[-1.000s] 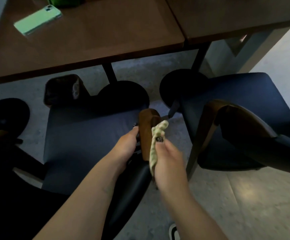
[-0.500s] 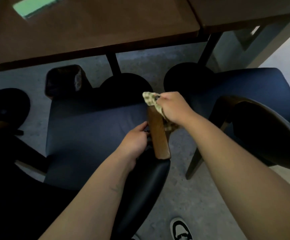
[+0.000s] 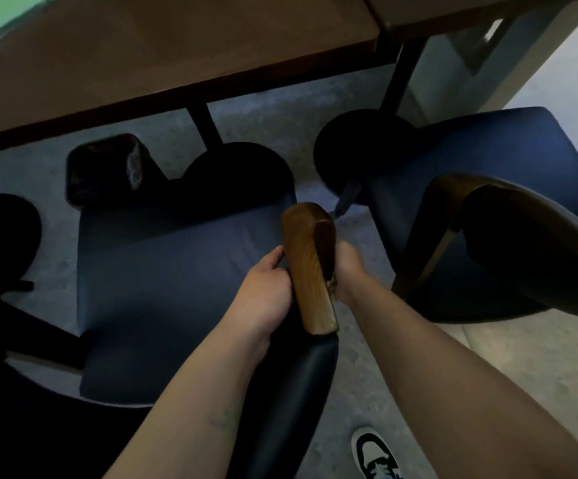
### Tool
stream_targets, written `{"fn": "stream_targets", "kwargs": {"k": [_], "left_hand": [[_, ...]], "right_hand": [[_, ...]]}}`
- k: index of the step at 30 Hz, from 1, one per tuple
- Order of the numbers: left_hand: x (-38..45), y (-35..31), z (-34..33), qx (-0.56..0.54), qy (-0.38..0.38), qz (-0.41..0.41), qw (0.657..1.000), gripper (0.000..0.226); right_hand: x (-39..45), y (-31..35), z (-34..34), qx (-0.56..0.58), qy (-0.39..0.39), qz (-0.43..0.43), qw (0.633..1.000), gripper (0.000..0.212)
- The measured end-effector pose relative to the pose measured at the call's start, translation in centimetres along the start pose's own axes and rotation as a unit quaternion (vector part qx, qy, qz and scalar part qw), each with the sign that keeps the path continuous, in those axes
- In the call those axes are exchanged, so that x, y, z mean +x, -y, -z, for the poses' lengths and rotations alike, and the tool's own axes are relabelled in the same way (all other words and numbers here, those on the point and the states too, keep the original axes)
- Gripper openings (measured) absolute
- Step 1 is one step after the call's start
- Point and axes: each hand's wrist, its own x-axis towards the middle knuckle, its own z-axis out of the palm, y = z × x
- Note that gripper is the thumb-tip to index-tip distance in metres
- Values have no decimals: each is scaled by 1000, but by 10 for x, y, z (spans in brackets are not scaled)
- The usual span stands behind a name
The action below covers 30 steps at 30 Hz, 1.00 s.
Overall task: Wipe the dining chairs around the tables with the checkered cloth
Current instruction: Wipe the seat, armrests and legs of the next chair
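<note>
The near chair has a dark blue seat [image 3: 163,292] and a wooden armrest [image 3: 310,271] that rises between my two hands. My left hand [image 3: 263,292] grips the armrest's left side, thumb up against the wood. On the armrest's right side is my right hand [image 3: 349,267], low and partly hidden behind the wood. It holds the checkered cloth [image 3: 331,283], of which only a small pale scrap shows at the armrest's edge. A second blue chair [image 3: 481,157] with a wooden back frame [image 3: 453,202] stands to the right.
Two brown tables [image 3: 176,57] meet above the chairs, on black legs with round bases [image 3: 235,167]. A green phone [image 3: 0,15] lies at the top left. A dark bin [image 3: 104,167] stands under the table. My shoe [image 3: 375,454] is on the grey floor.
My right hand has slid with the cloth from the armrest's top end down its right side, and the cloth is now mostly hidden. My left hand keeps its hold.
</note>
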Motion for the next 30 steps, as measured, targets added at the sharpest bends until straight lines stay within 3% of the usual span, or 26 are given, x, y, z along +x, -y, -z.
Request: {"fn": "stream_targets", "kwargs": {"k": [2,4,6,10,14,19,21,28,30], "left_hand": [[3,1,0,-12,-1,0,1000,37],[3,2,-1,-24,-3,0,1000,34],[4,3,-2,-27,0,-3,1000,31],[7,6,-1,-42,7,10,999,32],[10,8,-1,-43,1,16,999,35],[7,6,-2,-49,-2,9,999,34],[6,5,-2,-49,-3,8,999,33],[0,1,-1,-52,13,16,998,36],[-2,-1,-1,-44,9,15,999,37]], "right_hand": [[-9,14,-7,34,34,111,993,33],[-36,30,-17,67,86,246,963,32],[-66,34,-25,73,117,309,941,33],[-114,8,-4,112,56,247,961,31],[-144,-25,7,-21,20,205,978,30],[-114,5,-6,-179,-2,160,971,22],[-110,10,-6,-220,0,179,959,22],[-167,-18,20,-172,-2,368,914,23],[-163,-19,30,-141,-49,381,912,27]]}}
